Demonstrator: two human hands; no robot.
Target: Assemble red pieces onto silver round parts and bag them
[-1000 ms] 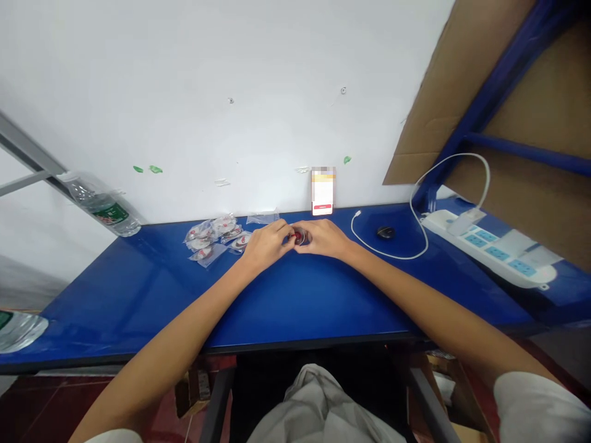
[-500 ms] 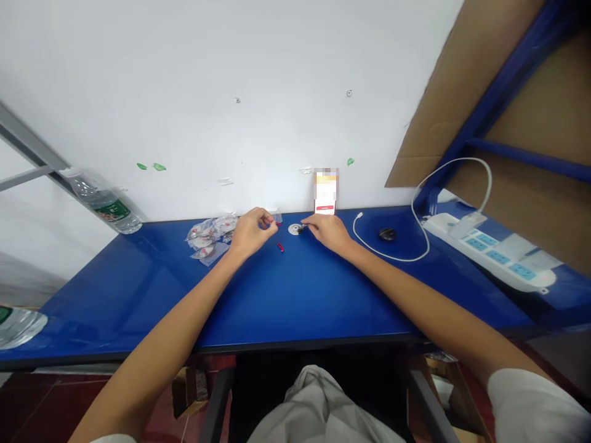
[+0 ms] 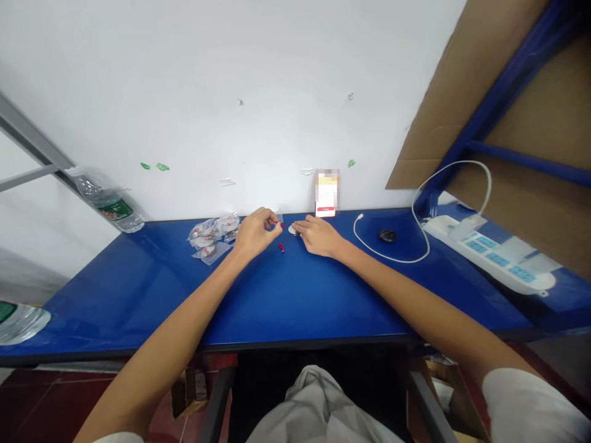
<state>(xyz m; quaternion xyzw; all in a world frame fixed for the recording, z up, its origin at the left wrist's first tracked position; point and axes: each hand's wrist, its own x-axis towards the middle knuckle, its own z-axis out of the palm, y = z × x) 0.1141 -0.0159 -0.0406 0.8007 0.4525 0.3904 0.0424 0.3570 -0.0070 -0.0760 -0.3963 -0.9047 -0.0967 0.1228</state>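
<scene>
My left hand (image 3: 255, 235) is closed in a pinch, thumb against forefinger, with a small red piece at its fingertips. Just below those fingertips, a small red clip-like piece (image 3: 281, 247) lies on the blue table. My right hand (image 3: 319, 237) has its fingers drawn together on a small round white disc (image 3: 292, 230), covering its right side. The disc rests on the table between my two hands. Whether a smaller part is also under the right fingers cannot be seen.
Clear plastic bags (image 3: 204, 237) of round pieces lie left of my hands. A lit phone (image 3: 326, 195) leans on the wall. To the right are a white cable (image 3: 392, 258), a black mouse-like object (image 3: 387, 235) and a power strip (image 3: 489, 253). A water bottle (image 3: 111, 206) stands far left.
My right hand has moved slightly left and now covers part of the disc; the small dark item at its fingertips no longer shows. My left hand stays pinched, almost in place.
</scene>
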